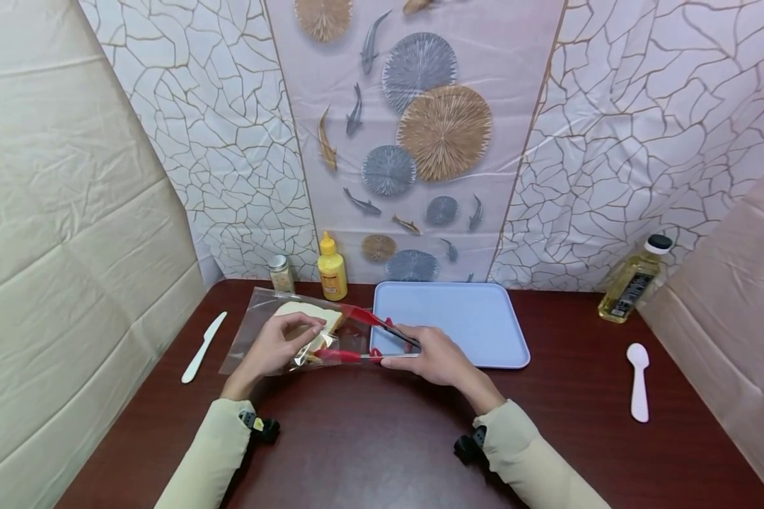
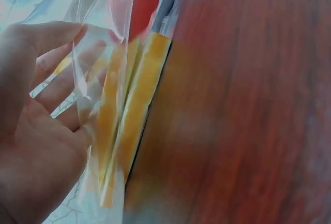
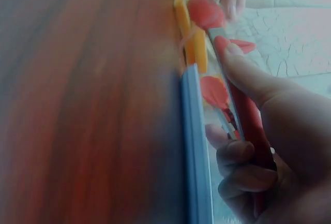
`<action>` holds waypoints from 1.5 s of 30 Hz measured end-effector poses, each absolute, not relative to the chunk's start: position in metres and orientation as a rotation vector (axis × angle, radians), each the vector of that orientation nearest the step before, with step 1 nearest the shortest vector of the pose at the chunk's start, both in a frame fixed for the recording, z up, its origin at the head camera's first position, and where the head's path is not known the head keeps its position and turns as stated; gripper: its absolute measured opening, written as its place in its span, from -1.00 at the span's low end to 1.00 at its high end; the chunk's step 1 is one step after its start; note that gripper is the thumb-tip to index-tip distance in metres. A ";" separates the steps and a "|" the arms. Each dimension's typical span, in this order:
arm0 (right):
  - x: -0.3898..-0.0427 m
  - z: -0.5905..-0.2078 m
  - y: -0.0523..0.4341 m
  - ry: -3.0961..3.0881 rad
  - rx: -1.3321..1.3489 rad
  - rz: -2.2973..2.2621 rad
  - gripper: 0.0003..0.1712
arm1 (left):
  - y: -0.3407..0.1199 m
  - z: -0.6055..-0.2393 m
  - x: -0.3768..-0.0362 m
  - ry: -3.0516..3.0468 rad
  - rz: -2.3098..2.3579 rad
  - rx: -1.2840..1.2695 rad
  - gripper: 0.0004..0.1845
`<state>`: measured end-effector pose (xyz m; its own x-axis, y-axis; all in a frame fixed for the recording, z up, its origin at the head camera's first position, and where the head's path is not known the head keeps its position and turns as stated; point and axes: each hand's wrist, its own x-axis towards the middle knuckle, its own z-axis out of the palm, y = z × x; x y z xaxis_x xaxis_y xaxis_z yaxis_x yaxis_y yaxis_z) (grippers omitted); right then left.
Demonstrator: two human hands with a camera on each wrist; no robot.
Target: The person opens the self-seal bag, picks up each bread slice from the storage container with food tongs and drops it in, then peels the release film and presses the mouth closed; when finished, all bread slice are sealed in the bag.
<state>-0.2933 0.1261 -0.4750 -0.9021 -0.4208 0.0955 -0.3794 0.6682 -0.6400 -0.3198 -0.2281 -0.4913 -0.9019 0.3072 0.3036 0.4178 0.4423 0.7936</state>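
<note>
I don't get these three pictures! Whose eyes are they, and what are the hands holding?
Those are a person's bare left hand and right hand. The wide picture comes from a camera on the head; the others come from small wrist cameras. The left one holds a clear bag, with bread showing through it. The right one holds red-tipped tongs, close to the bread. The table also bears a blue tray, white knife, white spoon, yellow bottle, little jar and black-capped bottle.
</note>
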 end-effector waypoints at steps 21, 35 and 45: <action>-0.259 -0.474 0.294 3.059 -0.350 -1.016 -0.03 | -0.218 -0.488 -0.313 -2.634 -1.286 -0.539 -0.85; -0.258 -0.480 0.395 3.038 0.138 -0.932 0.15 | -0.218 -0.488 -0.313 -2.614 -1.278 -0.574 -0.86; -0.257 -0.481 0.413 3.111 0.170 -0.901 0.03 | -0.218 -0.488 -0.314 -2.611 -1.273 -0.568 -0.89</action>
<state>-0.2573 0.4130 -0.4813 -0.9893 0.1286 0.0682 0.0723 0.8406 -0.5368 -0.3144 -0.2179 -0.4882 -0.9105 0.2584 0.3229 0.4136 0.5599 0.7180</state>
